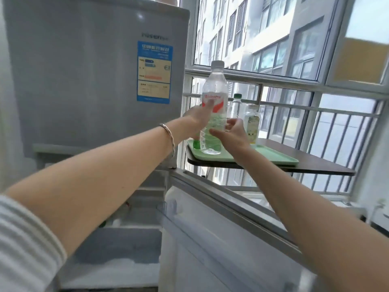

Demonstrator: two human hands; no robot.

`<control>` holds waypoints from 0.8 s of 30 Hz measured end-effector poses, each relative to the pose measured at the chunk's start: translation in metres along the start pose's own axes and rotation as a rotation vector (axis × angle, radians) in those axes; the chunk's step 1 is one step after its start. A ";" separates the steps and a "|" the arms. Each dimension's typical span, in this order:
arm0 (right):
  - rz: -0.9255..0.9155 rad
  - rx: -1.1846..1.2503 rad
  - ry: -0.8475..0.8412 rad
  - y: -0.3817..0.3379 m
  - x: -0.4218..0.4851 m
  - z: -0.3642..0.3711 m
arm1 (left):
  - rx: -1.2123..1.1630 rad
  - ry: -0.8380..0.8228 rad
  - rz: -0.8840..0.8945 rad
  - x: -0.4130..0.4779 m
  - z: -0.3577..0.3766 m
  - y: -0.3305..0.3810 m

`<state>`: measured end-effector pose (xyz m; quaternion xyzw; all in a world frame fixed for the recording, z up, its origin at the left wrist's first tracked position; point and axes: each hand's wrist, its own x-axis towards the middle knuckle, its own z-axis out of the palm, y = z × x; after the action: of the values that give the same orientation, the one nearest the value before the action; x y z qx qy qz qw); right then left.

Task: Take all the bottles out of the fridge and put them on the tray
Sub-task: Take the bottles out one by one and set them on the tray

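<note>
Held bottle: a clear plastic bottle (pixel 213 114) with a white screw cap and a red-and-white label stands upright at centre frame, its ribbed base over the near left part of the tray; whether it touches the tray is hard to tell.
Left hand: the left hand (pixel 196 121) comes in from the left and wraps the bottle at label height, thumb lying across the label, fingers (pixel 208 106) closed around the body.
Right hand: the right hand (pixel 230 133) is at the bottle's lower right side; its fingers are loosely curled and spread, fingertips touching the ribbed lower body, not a full grasp.
Tray: a pale green, smooth, rectangular tray (pixel 271 158) with a low raised rim lies on the bench.
Bench: a dark brown, flat bench (pixel 320 163) with rounded corners, right of centre, in front of the window railing.
Other bottles: a clear bottle with a green cap (pixel 236 106) and a squat clear bottle with a pale printed label (pixel 251 123) stand upright at the tray's far side, just behind the right hand.
Fridge: a grey fridge (pixel 84 70) with a blue sticker fills the upper left; its lower door (pixel 210 239) hangs open at lower centre.
Wrist: a thin metal bangle (pixel 168 138) circles the left wrist.
</note>
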<state>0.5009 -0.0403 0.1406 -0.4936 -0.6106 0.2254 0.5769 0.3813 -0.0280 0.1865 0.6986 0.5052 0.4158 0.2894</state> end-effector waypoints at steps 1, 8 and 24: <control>0.004 -0.034 0.005 0.009 0.011 -0.010 | -0.013 0.010 0.028 0.014 0.015 -0.002; 0.059 -0.212 0.015 0.084 0.091 -0.045 | -0.077 -0.026 0.127 0.095 0.102 -0.015; 0.161 -0.129 0.210 0.103 0.110 -0.011 | 0.312 0.039 0.320 0.088 0.114 -0.040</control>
<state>0.5636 0.0934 0.1087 -0.5980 -0.5185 0.1782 0.5847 0.4751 0.0697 0.1234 0.7979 0.4519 0.3867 0.0983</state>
